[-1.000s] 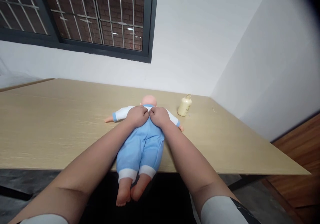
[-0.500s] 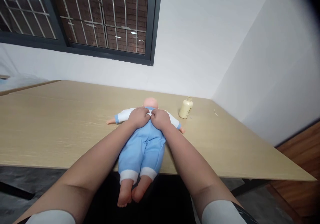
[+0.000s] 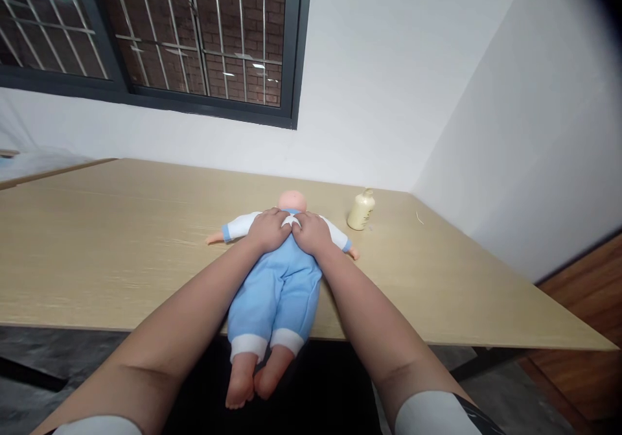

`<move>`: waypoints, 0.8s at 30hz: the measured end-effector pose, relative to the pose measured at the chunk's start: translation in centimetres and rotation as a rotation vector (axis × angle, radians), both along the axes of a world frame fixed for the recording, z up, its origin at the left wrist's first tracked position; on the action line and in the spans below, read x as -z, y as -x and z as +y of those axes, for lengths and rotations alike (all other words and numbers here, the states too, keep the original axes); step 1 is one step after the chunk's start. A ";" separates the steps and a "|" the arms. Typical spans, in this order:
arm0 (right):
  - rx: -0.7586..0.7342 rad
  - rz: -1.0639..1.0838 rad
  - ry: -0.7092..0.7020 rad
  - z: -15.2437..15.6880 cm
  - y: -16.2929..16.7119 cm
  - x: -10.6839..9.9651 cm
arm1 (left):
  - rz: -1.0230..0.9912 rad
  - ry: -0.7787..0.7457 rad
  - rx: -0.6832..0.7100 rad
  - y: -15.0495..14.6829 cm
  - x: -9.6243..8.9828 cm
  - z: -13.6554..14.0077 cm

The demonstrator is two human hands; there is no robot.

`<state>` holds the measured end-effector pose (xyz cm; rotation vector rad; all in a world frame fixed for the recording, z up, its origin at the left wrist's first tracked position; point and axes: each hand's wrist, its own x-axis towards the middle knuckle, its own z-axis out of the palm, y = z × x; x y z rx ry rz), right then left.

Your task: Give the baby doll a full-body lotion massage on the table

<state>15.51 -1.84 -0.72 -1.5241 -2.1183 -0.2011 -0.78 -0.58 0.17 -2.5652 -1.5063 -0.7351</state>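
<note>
A baby doll (image 3: pixel 275 295) in light blue overalls with white sleeves and cuffs lies face down on the table, head toward the wall and arms spread. Its bare feet hang past the near edge. On the left side of its upper back rests my left hand (image 3: pixel 269 230), open, palm down. My right hand (image 3: pixel 311 232) lies likewise on the right side, open and palm down. Both thumbs point inward, with a narrow patch of white cloth showing between the hands. The doll's face is hidden.
A cream pump bottle (image 3: pixel 361 210) stands on the wooden table (image 3: pixel 121 247), right of the doll's head. Farther right lies a thin pale strip (image 3: pixel 419 218). A white wall and a barred window (image 3: pixel 208 39) rise behind; clear plastic (image 3: pixel 48 159) sits at the far left.
The gap between my hands has widened slightly, so more white cloth shows between them. The doll and the bottle stay in place; the view has shifted a little.
</note>
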 end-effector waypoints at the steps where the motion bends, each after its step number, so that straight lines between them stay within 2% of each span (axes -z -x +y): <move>1: -0.008 -0.012 0.033 0.2 -0.1 -0.1 | 0.003 0.019 0.007 0.1 -0.1 0.2; 6: -0.028 -0.035 0.095 0.7 -0.5 -0.4 | 0.010 0.064 0.032 0.4 -0.4 0.8; 12: 0.018 0.055 -0.032 0.4 -0.3 0.7 | -0.060 0.004 -0.015 0.5 0.5 0.6; 14: 0.030 0.061 -0.036 0.4 -0.3 0.9 | -0.073 0.012 -0.028 0.5 0.7 0.6; 24: -0.044 0.030 0.106 1.0 -0.6 -0.2 | 0.002 0.063 0.003 0.5 0.0 1.3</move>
